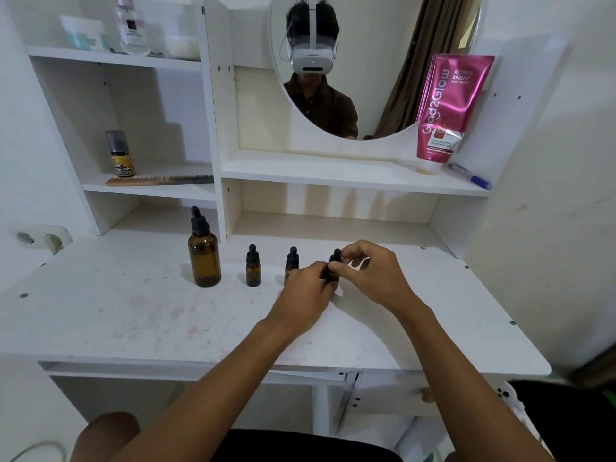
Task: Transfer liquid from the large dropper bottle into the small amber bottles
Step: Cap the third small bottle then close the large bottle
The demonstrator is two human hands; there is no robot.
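Observation:
The large amber dropper bottle (204, 258) stands upright and capped on the white desk (133, 311), left of centre. To its right stands a small amber bottle (253, 269) with a black dropper cap. A second small bottle (292, 261) is partly hidden behind my left hand (305, 298). My left hand grips the body of the third small bottle (332, 276), the rightmost one. My right hand (370, 273) pinches that bottle's black dropper cap (336, 255) between thumb and fingers. Most of this bottle is hidden by my fingers.
A white shelf unit with an oval mirror (366, 61) rises at the back of the desk. A pink tube (446, 108) and a blue pen (470, 176) sit on the right shelf, a comb (156, 180) and a small bottle (119, 155) on the left shelf. A wall socket (41, 240) is at far left.

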